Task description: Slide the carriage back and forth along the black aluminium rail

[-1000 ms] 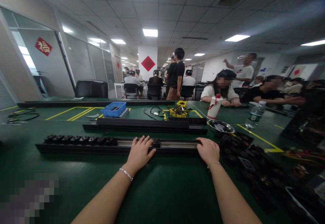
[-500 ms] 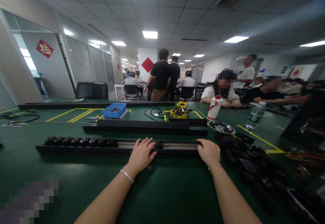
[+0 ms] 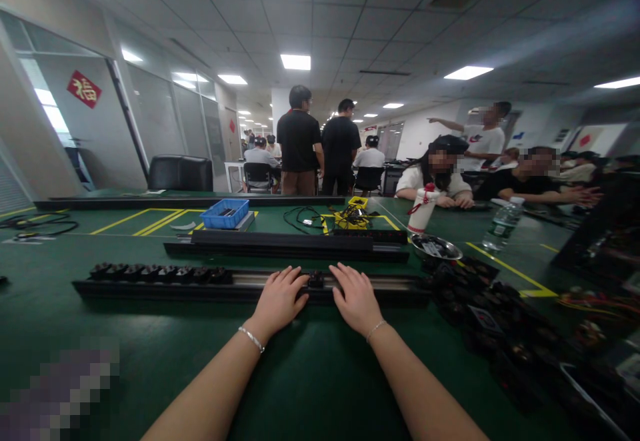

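A long black rail (image 3: pixel 175 291) with a pale inner channel lies across the green table before me. My left hand (image 3: pixel 281 296) rests on it, palm down, fingers spread and the thumb near a small black block (image 3: pixel 315 280) in the channel. To the right of that block, my right hand (image 3: pixel 356 296) lies over the rail with its fingers stretched out. Neither hand is closed round anything. Several similar black blocks (image 3: pixel 150 273) sit in a row along the rail's left part. The rail's right end reaches a heap of black parts (image 3: pixel 480 304).
Behind are more black rails (image 3: pixel 280 244), a blue bin (image 3: pixel 225 214) and dark cables (image 3: pixel 305 217). A metal bowl (image 3: pixel 437 248), a white bottle (image 3: pixel 423 211) and a clear water bottle (image 3: pixel 503 224) stand at right. People sit and stand beyond the table.
My right hand has moved left along the rail, from its right end to beside the small block. My left hand has stayed in about the same place.
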Demonstrator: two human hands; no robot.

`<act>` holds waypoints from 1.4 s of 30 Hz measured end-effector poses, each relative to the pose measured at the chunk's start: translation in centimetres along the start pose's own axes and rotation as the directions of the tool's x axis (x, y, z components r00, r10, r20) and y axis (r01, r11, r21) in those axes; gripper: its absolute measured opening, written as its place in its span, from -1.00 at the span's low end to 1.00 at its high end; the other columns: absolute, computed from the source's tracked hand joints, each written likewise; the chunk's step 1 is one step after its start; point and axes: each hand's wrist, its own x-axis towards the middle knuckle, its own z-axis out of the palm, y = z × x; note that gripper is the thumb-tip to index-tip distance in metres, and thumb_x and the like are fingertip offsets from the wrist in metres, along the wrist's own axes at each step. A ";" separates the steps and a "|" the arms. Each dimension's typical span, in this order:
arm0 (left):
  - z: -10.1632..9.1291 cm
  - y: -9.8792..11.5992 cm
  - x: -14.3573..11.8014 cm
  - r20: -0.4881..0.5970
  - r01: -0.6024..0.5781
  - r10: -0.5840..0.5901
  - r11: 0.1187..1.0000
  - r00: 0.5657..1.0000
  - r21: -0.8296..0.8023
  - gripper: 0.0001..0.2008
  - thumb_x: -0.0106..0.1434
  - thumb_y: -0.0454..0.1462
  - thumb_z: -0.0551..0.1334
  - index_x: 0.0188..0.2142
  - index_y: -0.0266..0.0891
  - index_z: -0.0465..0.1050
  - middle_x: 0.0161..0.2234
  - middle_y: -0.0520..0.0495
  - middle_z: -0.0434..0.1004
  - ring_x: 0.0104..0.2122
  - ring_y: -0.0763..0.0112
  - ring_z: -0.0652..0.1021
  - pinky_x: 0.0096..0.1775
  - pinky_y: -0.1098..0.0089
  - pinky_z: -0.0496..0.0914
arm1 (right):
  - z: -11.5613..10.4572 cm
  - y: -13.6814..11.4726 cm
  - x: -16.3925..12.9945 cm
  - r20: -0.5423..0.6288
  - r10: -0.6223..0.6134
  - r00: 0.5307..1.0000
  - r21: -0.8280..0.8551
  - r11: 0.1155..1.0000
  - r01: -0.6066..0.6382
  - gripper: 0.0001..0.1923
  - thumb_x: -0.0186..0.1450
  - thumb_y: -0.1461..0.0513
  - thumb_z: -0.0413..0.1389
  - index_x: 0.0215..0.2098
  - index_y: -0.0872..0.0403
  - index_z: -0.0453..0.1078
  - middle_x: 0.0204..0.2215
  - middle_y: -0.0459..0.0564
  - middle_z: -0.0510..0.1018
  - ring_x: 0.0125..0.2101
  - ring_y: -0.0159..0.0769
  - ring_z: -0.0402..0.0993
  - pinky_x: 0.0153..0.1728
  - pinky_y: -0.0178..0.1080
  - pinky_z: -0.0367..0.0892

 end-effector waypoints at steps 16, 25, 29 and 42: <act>0.2 -0.1 -0.1 -0.018 -0.023 0.023 1.000 1.000 0.019 -0.55 0.19 -0.16 0.12 0.10 0.09 0.24 0.13 -0.03 0.29 0.13 0.21 0.27 0.09 0.14 0.16 | 0.6 -1.6 -0.3 0.105 -0.067 0.992 -0.059 0.996 0.073 -0.45 0.21 0.21 -0.07 0.19 -0.18 0.10 0.16 -0.13 0.26 0.16 -0.21 0.06 0.16 0.03 -0.16; 0.2 -0.1 -0.2 -0.017 -0.016 0.016 1.000 1.000 0.008 -0.64 0.18 -0.16 0.12 -0.01 0.07 0.35 0.13 -0.02 0.29 0.14 0.20 0.26 0.09 0.13 0.17 | 0.4 -1.6 -0.2 0.096 -0.056 0.994 -0.028 0.998 0.059 -0.43 0.17 0.27 -0.07 0.17 -0.14 0.14 0.15 -0.12 0.29 0.15 -0.23 0.08 0.15 -0.02 -0.11; 0.0 0.0 -0.2 -0.008 -0.018 0.018 1.000 1.000 0.021 -0.62 0.18 -0.15 0.11 0.02 0.07 0.32 0.14 -0.03 0.28 0.14 0.19 0.25 0.09 0.12 0.16 | 0.5 -1.6 -0.1 0.076 -0.051 0.996 0.017 0.999 0.050 -0.45 0.17 0.28 -0.08 0.14 -0.12 0.17 0.13 -0.13 0.31 0.15 -0.24 0.09 0.14 -0.04 -0.11; 0.2 -0.1 -0.1 -0.015 -0.024 0.024 0.999 1.000 0.028 -0.64 0.17 -0.16 0.12 -0.02 0.06 0.35 0.13 -0.04 0.29 0.13 0.18 0.26 0.07 0.13 0.17 | 0.8 -2.3 0.6 -0.046 0.127 0.991 0.145 0.982 -0.119 -0.72 0.22 0.12 -0.03 -0.14 -0.01 0.33 -0.11 -0.02 0.49 0.01 -0.24 0.29 0.10 -0.07 -0.07</act>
